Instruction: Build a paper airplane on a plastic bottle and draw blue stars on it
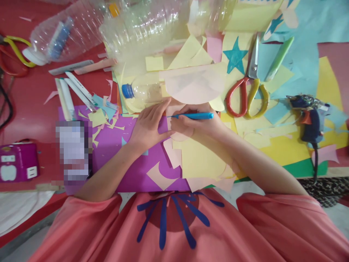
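A slim blue pen (198, 116) is gripped in my right hand (201, 120), its tip pointing left over a small pale pink piece of paper (171, 125). My left hand (148, 125) lies flat at that paper's left edge, fingers stretched out and thumb apart. Under the left hand spreads a purple sheet (114, 163). Pale yellow paper (204, 156) lies below my right hand and forearm. Just beyond both hands rests a rounded pale pink sheet (195, 85), near a small clear bottle with a blue cap (127, 91). Whether the pen tip touches the paper is hard to tell.
To the right are scissors with red and yellow handles (253, 78), a blue paper star (236, 55), a green cutter (280, 58) and a dark glue gun (312, 122). Large clear bottles (141, 29) lie behind. Markers (79, 89), paper scraps and a phone (73, 151) are left.
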Tool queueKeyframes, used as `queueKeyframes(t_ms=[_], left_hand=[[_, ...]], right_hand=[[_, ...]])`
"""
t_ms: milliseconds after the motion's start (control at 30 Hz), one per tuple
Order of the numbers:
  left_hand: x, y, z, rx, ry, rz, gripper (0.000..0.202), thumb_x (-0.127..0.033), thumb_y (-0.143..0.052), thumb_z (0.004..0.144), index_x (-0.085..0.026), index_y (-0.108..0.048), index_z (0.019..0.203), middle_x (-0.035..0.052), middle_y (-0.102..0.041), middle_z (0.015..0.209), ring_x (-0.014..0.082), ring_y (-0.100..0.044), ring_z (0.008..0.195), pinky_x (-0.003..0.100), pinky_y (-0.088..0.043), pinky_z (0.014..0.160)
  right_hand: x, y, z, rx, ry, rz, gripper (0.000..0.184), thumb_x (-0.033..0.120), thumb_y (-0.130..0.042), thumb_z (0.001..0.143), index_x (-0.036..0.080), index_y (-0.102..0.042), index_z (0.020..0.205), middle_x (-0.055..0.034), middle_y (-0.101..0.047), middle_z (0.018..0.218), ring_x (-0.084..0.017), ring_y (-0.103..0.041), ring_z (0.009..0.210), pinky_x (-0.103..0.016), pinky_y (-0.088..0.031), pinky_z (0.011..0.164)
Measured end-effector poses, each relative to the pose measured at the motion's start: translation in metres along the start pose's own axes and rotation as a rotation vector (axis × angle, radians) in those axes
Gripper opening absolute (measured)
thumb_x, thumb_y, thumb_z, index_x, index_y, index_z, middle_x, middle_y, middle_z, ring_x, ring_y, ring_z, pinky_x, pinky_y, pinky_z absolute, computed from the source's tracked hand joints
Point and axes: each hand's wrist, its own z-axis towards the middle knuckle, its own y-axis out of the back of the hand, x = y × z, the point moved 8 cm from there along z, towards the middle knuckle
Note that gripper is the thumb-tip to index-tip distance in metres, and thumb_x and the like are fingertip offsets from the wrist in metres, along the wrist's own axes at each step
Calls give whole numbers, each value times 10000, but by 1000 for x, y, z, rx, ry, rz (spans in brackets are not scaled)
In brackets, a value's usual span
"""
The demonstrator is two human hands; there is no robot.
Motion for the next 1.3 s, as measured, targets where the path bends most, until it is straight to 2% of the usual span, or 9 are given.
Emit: queueKeyframes(t_ms=[200, 367, 600, 833, 1033, 1300], left_hand=[[1, -1, -1, 2, 25, 29, 893, -359, -768, 804, -260, -225, 1506, 126, -514, 1465, 319, -527, 1323, 445, -472, 1053], [1, 0, 0, 4, 23, 21, 919, -348, -787, 789, -260, -224, 1510, 125, -500, 1478, 319, -523, 1327, 442, -465, 1063], [0, 1, 0, -6, 20, 14, 922, -317, -803, 774, -250, -241, 1502, 126, -510, 1472, 314, -528, 1323, 434, -465, 1067], [-1, 2, 0, 4, 7, 11, 928, -319, -795, 777, -257, -222, 1504, 131, -507, 1477, 322, -528, 1323, 443, -470, 1064], [0, 1, 0, 16, 12, 16, 926, -334, -791, 777, -256, -220, 1502, 143, -510, 1469, 334, -539, 1307, 463, -473, 1062], [0, 0, 1, 17, 19, 8, 898, -335, -781, 793, -251, -239, 1504, 138, -503, 1477, 323, -529, 1319, 455, -470, 1069]], right_hand=[[-5, 6, -5, -56, -29, -1, 118, 294, -634, 811, 188, -681, 788, -16, -705, 780, -133, -636, 725, -284, -528, 691], [-11, 11, -8, -72, -31, 54, 89, 289, -647, 799, 207, -683, 796, -29, -745, 864, -149, -687, 798, -304, -566, 775], [-13, 22, -13, -145, -52, 24, 59, 257, -651, 783, 206, -665, 756, -26, -736, 831, -168, -695, 809, -340, -583, 812], [-8, 41, -21, -286, -52, -63, 91, 232, -679, 716, 199, -639, 642, -26, -679, 663, -169, -649, 658, -330, -581, 700], [-11, 47, -26, -341, -88, -42, 100, 237, -657, 681, 199, -609, 602, -3, -598, 567, -117, -510, 531, -286, -507, 539], [-10, 46, -29, -329, -44, -75, 135, 214, -610, 722, 201, -546, 604, 18, -518, 538, -101, -450, 500, -275, -413, 480]])
